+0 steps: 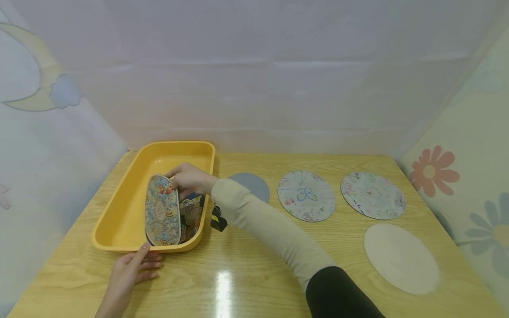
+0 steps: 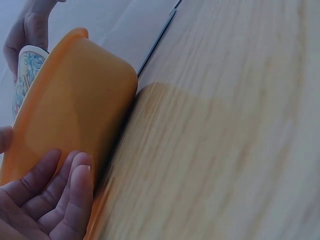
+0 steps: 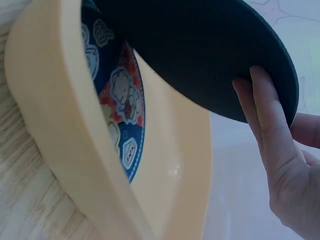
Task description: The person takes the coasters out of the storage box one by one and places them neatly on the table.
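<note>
My right hand pinches the edge of a round patterned mat and holds it tilted inside the yellow tray. In the right wrist view the mat's plain dark back shows, with fingers on that back and the thumb mostly hidden behind the mat. A dark blue and red mat with cartoon figures leans in the tray beside it. At the near side, my left hand holds the tray's rim, thumb on top and fingers along the outer wall.
Right of the tray lie a grey disc, partly behind my right arm, and two discs with drawings, one with a butterfly and one farther right. A cream disc lies nearer. A small black and yellow piece shows beside the tray.
</note>
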The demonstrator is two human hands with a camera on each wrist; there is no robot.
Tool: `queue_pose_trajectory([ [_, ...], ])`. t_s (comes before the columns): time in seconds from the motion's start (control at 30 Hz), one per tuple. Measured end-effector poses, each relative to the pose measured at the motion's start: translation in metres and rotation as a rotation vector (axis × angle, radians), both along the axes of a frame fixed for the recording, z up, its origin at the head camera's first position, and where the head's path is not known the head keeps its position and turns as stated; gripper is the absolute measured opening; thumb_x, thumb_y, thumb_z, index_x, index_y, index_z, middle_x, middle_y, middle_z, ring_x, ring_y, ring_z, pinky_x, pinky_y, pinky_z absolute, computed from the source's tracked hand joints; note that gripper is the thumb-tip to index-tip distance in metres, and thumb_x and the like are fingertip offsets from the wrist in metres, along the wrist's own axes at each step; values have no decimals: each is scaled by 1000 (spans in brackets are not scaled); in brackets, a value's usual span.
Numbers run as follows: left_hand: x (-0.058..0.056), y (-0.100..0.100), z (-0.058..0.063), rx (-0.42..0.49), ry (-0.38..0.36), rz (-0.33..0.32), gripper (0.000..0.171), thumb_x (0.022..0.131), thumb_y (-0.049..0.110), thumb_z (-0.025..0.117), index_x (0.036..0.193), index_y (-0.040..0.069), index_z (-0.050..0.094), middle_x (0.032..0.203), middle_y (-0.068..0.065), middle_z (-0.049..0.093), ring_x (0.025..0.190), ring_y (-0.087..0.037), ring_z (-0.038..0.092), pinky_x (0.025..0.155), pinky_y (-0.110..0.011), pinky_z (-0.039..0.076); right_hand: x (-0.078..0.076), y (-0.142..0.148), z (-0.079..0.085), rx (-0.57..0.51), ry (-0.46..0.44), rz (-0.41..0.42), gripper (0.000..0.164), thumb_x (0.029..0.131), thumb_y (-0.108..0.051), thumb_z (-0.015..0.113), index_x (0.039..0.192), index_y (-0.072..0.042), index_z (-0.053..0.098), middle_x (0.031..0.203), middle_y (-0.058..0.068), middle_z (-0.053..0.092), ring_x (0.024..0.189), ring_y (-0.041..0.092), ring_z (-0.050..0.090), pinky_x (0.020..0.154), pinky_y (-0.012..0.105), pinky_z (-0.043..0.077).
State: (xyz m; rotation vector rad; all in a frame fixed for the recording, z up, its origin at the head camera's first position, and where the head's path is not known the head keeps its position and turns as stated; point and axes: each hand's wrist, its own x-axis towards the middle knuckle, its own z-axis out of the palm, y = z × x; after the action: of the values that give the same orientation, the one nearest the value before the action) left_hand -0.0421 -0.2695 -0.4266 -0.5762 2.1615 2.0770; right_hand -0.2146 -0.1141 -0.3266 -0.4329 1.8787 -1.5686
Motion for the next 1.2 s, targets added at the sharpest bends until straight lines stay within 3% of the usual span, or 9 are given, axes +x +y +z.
queue_pose_trajectory([
  [0.07, 0, 0, 0, 1, 2, -1, 49, 97, 34, 44, 94, -11, 64, 77, -5, 68, 70, -16, 65, 63, -33, 57, 1, 0, 3, -10, -18, -3, 39, 89, 9, 47, 127, 1, 50, 76, 14, 64, 55, 21, 60, 73, 53, 53],
  [0.27, 1, 0, -1, 12, 8, -2, 48, 96, 34, 45, 92, -9, 64, 76, -5, 68, 70, -16, 65, 63, -33, 57, 6, 1, 12, -37, -44, -13, 38, 90, 7, 46, 127, 0, 50, 78, 13, 65, 58, 21, 60, 52, 35, 52],
  [0.5, 1, 0, -2, 18, 27, -5, 44, 96, 34, 46, 89, -6, 65, 75, -5, 68, 69, -16, 65, 62, -33, 57, 11, 4, 21, -66, -56, -39, 39, 90, 8, 46, 127, -1, 51, 80, 14, 66, 63, 22, 63, 65, 44, 56],
  [0.9, 1, -1, 1, 26, 13, -6, 43, 96, 35, 45, 87, -2, 66, 75, -4, 68, 69, -15, 65, 62, -32, 57, 13, 16, 33, -74, -30, -47, 40, 89, 9, 49, 127, -2, 52, 79, 12, 66, 62, 20, 62, 53, 34, 56],
  [1.2, 2, -2, 1, 24, 8, -11, 47, 96, 35, 45, 92, -8, 64, 76, -5, 69, 70, -15, 66, 63, -33, 57, 15, 28, 43, -96, -18, -41, 40, 90, 7, 49, 128, -2, 51, 79, 12, 65, 58, 18, 59, 48, 26, 52],
])
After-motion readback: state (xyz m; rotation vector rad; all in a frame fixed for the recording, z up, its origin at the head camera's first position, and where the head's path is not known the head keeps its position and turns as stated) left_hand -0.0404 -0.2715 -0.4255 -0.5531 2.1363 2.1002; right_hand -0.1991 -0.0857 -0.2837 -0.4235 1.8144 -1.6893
